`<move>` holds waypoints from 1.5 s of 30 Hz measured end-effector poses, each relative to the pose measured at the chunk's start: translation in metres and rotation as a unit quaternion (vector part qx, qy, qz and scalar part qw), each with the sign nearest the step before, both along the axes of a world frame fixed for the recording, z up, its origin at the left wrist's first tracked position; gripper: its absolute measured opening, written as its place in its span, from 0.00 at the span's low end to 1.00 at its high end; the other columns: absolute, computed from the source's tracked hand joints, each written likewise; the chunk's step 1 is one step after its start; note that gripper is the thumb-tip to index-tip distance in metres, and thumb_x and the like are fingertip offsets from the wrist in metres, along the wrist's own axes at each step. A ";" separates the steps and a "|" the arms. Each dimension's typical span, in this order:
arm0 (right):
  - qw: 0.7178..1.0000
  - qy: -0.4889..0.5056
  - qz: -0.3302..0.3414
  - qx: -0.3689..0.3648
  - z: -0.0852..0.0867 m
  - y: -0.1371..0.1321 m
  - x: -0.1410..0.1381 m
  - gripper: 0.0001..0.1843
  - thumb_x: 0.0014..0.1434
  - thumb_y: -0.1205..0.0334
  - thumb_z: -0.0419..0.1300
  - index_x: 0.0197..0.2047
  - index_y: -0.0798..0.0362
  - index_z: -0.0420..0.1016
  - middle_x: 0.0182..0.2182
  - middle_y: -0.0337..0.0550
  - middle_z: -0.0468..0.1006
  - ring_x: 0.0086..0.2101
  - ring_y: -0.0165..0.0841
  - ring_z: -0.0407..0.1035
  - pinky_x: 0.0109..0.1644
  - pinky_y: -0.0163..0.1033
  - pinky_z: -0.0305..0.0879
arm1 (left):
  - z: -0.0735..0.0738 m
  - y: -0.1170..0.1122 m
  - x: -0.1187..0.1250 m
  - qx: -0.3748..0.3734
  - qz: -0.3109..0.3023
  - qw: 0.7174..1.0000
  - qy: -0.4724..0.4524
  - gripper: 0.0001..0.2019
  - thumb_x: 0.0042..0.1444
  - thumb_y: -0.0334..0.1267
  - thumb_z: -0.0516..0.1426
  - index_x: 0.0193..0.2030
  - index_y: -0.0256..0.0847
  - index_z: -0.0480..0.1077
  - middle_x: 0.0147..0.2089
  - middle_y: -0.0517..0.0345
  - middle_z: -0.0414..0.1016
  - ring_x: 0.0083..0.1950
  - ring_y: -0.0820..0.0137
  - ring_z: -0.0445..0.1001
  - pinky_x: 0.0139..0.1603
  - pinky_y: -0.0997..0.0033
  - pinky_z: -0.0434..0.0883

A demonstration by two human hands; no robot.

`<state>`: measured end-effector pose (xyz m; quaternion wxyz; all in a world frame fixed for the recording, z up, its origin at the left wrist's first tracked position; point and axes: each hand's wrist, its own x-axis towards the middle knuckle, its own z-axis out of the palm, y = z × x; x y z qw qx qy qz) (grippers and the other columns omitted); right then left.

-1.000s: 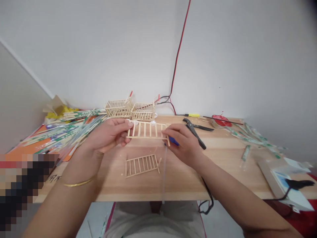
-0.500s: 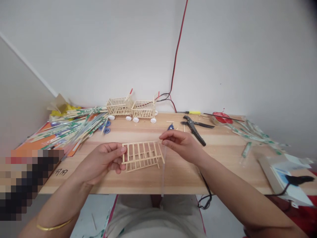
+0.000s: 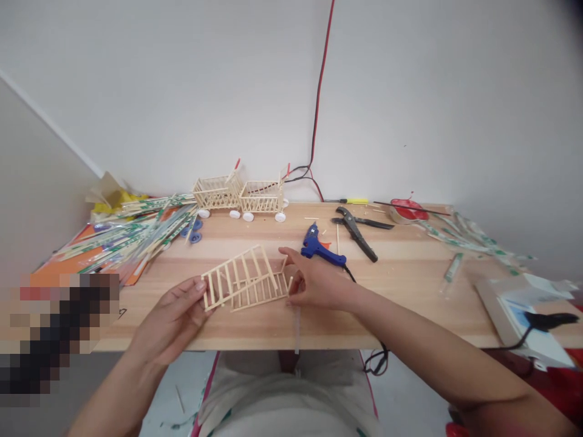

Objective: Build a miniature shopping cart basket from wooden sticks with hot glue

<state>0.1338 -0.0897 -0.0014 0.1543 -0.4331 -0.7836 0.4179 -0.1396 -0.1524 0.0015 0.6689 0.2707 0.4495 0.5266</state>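
My left hand [image 3: 184, 309] pinches the left end of a ladder-like panel of thin wooden sticks [image 3: 237, 273], raised and tilted above the table. A second stick panel [image 3: 259, 292] lies lower, partly behind the first one. My right hand [image 3: 314, 279] is at this second panel's right end, index finger at the upper corner and thumb at the lower one, closed around that end; the exact contact is partly hidden. Just beyond my right hand lies a blue hot glue gun [image 3: 321, 247]. Below the hand, a translucent glue stick [image 3: 297, 334] reaches past the table's front edge.
Two small stick carts with white wheels [image 3: 217, 193] stand against the wall. Black cutters [image 3: 357, 233] and a red tape roll [image 3: 409, 210] lie to the right. Bagged wooden sticks [image 3: 136, 230] and blue wheels [image 3: 195, 230] are on the left. A white box [image 3: 510, 321] sits at right.
My left hand has moved left and tilted its panel, apart from the one beneath. My right hand has come down to the second panel's right end, uncovering the glue gun.
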 end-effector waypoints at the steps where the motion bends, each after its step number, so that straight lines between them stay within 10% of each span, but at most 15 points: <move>1: 1.000 -0.012 0.002 0.008 0.001 0.000 -0.003 0.50 0.44 0.65 0.67 0.67 0.48 0.48 0.30 0.38 0.79 0.28 0.32 0.73 0.27 0.31 0.61 | -0.002 0.000 0.004 -0.001 0.002 1.000 -0.008 0.04 0.47 0.34 0.65 0.28 0.37 0.74 0.33 0.55 0.77 0.36 0.69 0.75 0.39 0.73 0.74; 7: 0.998 0.006 -0.013 0.053 0.003 0.016 -0.008 0.37 0.46 0.68 0.64 0.59 0.51 0.59 0.38 0.43 0.78 0.31 0.31 0.73 0.30 0.32 0.63 | -0.002 0.023 0.016 0.037 0.011 0.998 -0.045 0.02 0.52 0.32 0.62 0.32 0.36 0.74 0.37 0.54 0.78 0.40 0.69 0.75 0.48 0.66 0.74; 20: 0.993 0.039 -0.098 0.050 -0.007 0.063 -0.016 0.30 0.43 0.69 0.66 0.50 0.54 0.63 0.41 0.46 0.74 0.31 0.30 0.73 0.31 0.33 0.66 | 0.018 0.126 0.012 0.081 -0.097 0.991 0.032 0.07 0.47 0.33 0.64 0.24 0.34 0.72 0.24 0.60 0.71 0.24 0.78 0.67 0.30 0.76 0.72; 25: 0.992 -0.002 -0.093 0.082 0.015 0.058 0.005 0.43 0.42 0.61 0.69 0.60 0.53 0.59 0.47 0.51 0.72 0.40 0.36 0.70 0.40 0.40 0.68 | 0.018 0.128 -0.001 0.116 -0.146 0.978 0.098 0.11 0.49 0.38 0.64 0.21 0.35 0.71 0.18 0.63 0.62 0.19 0.82 0.56 0.20 0.82 0.60; 30: 0.985 0.076 -0.120 0.098 0.035 0.059 0.019 0.32 0.51 0.54 0.64 0.59 0.48 0.64 0.47 0.47 0.71 0.39 0.32 0.68 0.39 0.39 0.68 | 0.020 0.123 -0.003 0.093 -0.167 0.975 0.112 0.13 0.48 0.42 0.64 0.20 0.36 0.70 0.17 0.65 0.58 0.18 0.82 0.51 0.18 0.82 0.52; 37: 0.979 0.181 -0.025 0.086 0.018 0.062 0.014 0.43 0.43 0.54 0.70 0.61 0.45 0.61 0.50 0.47 0.69 0.49 0.39 0.65 0.46 0.42 0.66 | 0.022 0.120 0.005 0.089 -0.153 0.975 0.135 0.15 0.50 0.43 0.63 0.21 0.35 0.70 0.18 0.65 0.58 0.19 0.82 0.48 0.18 0.81 0.48; 45: 0.977 0.139 -0.073 0.142 0.015 0.055 0.002 0.37 0.47 0.54 0.68 0.58 0.46 0.60 0.48 0.46 0.70 0.47 0.39 0.66 0.49 0.44 0.65 | 0.027 0.114 0.012 0.068 -0.109 0.977 0.168 0.16 0.42 0.44 0.67 0.21 0.33 0.70 0.17 0.66 0.59 0.19 0.84 0.49 0.19 0.82 0.46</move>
